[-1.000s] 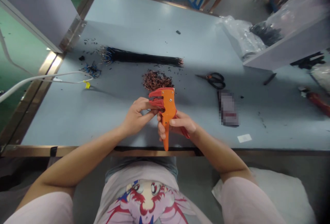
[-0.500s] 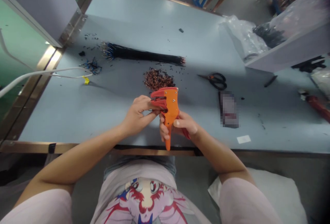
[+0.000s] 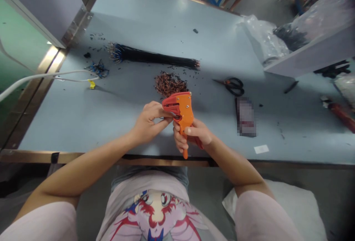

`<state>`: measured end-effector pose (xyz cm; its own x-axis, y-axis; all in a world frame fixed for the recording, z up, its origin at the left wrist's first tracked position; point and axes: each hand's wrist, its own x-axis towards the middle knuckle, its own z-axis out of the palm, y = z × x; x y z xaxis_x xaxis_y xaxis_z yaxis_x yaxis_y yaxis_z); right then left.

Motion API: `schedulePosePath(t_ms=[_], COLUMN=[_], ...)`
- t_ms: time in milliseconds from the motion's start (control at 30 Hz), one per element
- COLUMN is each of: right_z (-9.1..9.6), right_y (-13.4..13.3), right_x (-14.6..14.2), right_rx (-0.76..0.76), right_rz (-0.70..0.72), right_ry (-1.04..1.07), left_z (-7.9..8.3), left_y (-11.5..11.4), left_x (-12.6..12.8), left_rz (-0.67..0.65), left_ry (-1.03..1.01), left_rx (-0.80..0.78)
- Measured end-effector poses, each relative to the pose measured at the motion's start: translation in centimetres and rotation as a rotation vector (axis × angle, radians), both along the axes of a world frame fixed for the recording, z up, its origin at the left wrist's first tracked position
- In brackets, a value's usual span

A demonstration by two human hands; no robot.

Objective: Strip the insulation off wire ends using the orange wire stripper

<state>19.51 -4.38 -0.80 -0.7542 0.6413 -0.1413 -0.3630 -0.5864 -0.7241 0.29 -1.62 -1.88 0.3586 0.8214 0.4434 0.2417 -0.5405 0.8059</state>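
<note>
Centre frame above the bench [image 3: 83,130], the right hand [image 3: 195,135] wraps round an orange wire stripper [image 3: 184,113], now tilted further, while the left hand [image 3: 148,122] pinches, fingers [image 3: 163,112] pressed together, what looks like a thin wire [image 3: 174,115] at its head, just below copper wire clippings [image 3: 169,84].

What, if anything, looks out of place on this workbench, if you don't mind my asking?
Loose black snippets lie scattered over the blue-grey bench top, many around the heap of copper-coloured wire scraps. A small blue-and-black wire tangle also sits apart from the neat black wire bundle, so both look spilled.
</note>
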Motion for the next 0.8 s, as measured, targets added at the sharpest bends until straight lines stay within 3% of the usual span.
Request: schedulePosePath(t_ms=[433, 800], right_z=[0.32, 0.29], right_y=[-0.17, 0.00], right_x=[-0.38, -0.55], right_rx=[0.005, -0.046], right_rz=[-0.018, -0.086], right_ry=[-0.032, -0.077], left_z=[-0.01, -0.41], left_y=[-0.03, -0.15], left_x=[0.01, 0.28], left_rz=[-0.003, 0.031], left_ry=[0.002, -0.039], left_rx=[0.027, -0.219])
